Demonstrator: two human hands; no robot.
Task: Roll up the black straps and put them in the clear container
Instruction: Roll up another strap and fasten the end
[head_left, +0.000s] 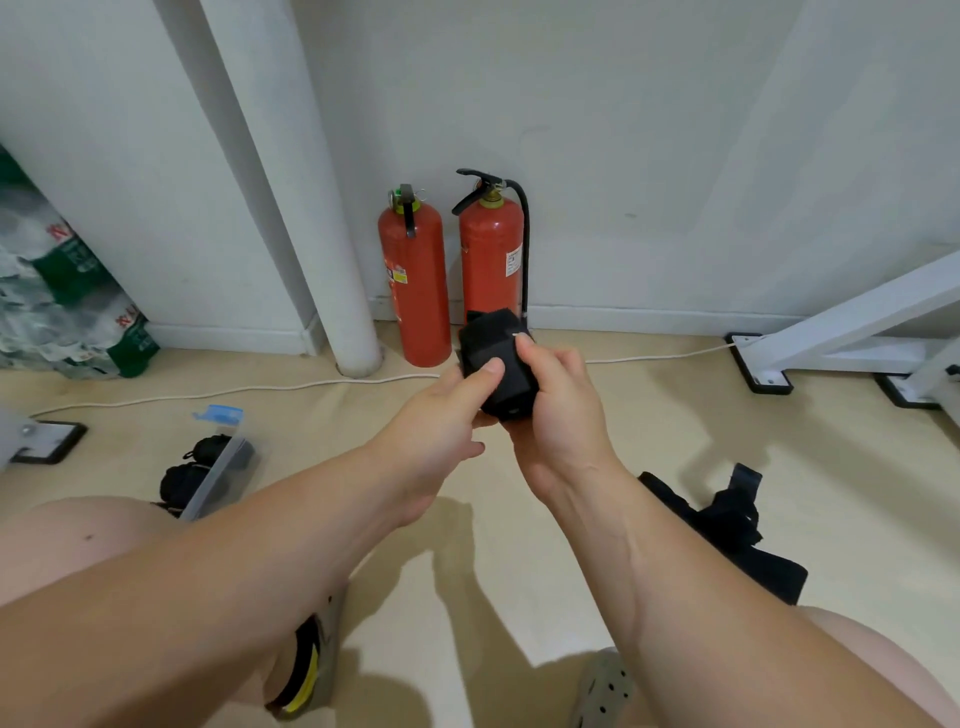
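Two shoes at frame bottom: a black-and-yellow slipper (306, 670) below the left forearm and a grey perforated clog (602, 691) below the right.

Both hands are raised together above the floor (519, 597), gripping one rolled black strap (496, 358).
- Left hand (436, 426): thumb pressed flat on the roll's near face, fingers curled under it.
- Right hand (561, 410): fingers wrapped round the roll's right side, index tip on its upper edge.

Loose black straps (727, 525) lie in a heap on the floor, right of and below the right wrist, partly hidden by that forearm.

Clear container (218, 467) sits on the floor well left of the left hand, with a blue latch (221, 414) at its far end. Finished rolls (192, 478) show dark inside it; count cannot be told.

White cable (208, 395) runs along the floor beyond the hands.

Two red fire extinguishers (415, 280) stand against the wall directly behind the roll. White pipe (311, 208) is left of them. White frame leg (831, 322) is far right.
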